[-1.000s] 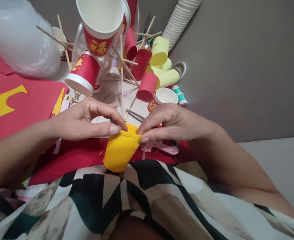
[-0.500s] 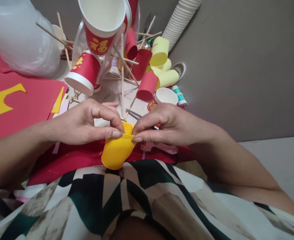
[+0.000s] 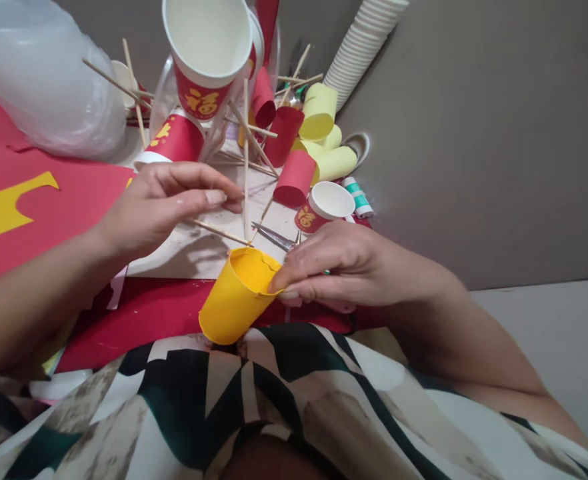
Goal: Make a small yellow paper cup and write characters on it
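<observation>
A yellow paper tube [image 3: 234, 301] leans over the table's front edge with its open top towards me. Its rim looks slightly wrinkled, and its bottom is hidden. My right hand [image 3: 337, 263] pinches the right side of that rim, thumb outside and fingertips inside. Above and left of the tube, my left hand [image 3: 177, 200] is off it, fingers stretched out and thumb a little apart. Its fingertips are close to an upright wooden stick [image 3: 246, 153]; whether they touch it I cannot tell. Scissors [image 3: 274, 237] lie partly behind my right hand.
Red paper cups with gold print [image 3: 207, 93] hang at the back, near crossed sticks. Red paper tubes [image 3: 294, 179] and pale yellow tubes [image 3: 320, 110] stand behind a small cup [image 3: 331, 200]. Red paper sheets [image 3: 84, 193] lie left, beside a plastic bag [image 3: 59, 87]. A cup stack [image 3: 367, 47] leans against the wall.
My left hand has let go of the tube's rim and moved up and left. The rim has opened from a pinched fold into a round mouth. My right hand keeps its hold.
</observation>
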Demonstrator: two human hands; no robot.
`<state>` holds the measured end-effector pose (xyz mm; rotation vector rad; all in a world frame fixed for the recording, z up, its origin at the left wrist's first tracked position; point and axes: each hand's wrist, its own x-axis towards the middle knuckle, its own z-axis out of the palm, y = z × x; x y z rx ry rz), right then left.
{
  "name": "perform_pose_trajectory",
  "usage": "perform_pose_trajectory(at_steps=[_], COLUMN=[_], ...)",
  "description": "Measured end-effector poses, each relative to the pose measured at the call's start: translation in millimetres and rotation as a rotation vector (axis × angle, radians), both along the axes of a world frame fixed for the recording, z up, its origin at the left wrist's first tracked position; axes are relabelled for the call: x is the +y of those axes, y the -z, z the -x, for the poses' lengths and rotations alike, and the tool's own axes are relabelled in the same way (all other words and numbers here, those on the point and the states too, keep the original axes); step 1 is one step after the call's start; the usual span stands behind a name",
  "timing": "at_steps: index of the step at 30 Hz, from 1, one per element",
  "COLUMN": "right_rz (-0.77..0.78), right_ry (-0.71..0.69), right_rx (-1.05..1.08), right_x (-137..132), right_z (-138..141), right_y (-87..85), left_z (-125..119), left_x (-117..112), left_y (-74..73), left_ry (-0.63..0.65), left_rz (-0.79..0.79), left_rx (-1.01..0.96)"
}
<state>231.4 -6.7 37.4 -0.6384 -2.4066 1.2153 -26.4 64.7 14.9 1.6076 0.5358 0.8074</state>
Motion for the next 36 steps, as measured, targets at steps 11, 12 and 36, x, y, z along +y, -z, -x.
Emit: perform_pose_trajectory(at_steps=[11, 12, 36], right_rz=[-0.614, -0.630, -0.509], right_ry=[0.035, 0.029, 0.295], right_rx=[-0.358, -0.369, -0.817], right_x=[-13, -14, 4], right_z=[7, 8, 45], right_y=[0.6, 0.0, -9.2], left_z=[-9, -9, -9], left_x=[-23, -26, -43], left_y=[-2.5, -3.2, 0.6], left_ry=[-0.011, -0.030, -0.053], left_rz=[-0.346, -0.400, -0.847], left_rx=[0.459, 0.498, 0.686])
